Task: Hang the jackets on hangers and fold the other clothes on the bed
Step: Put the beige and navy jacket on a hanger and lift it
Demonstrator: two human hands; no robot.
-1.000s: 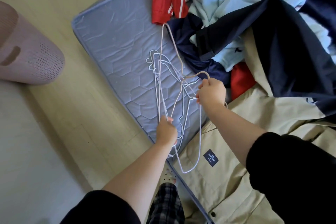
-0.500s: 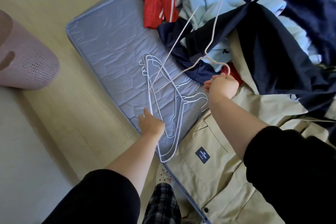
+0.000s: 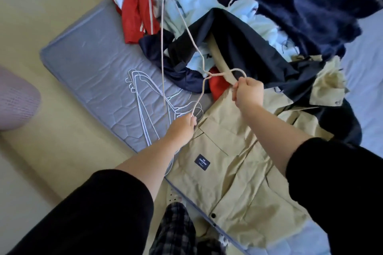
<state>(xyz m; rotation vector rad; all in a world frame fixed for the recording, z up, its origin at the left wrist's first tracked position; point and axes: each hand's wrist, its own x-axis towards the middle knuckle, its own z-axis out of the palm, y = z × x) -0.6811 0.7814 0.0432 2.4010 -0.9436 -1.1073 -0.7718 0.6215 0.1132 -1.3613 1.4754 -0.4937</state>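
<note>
Hanger, pink wire, is in the air over the clothes pile, held by 2 hands. Right hand is closed round the hook. Left hand pinches the end of 1 shoulder arm.

Jacket, beige, lies spread on the bed right under the hands. Its top end runs under dark fabric; can't tell if that's the same garment. Spare white hangers lie on bare mattress just left of the jacket. Pink basket sits on the floor, far left.

Step, my read: hanger picked, jacket not yet on it. The next move likely needs the collar freed and opened, then each arm fed into a shoulder. The dark layer may snag.
</note>
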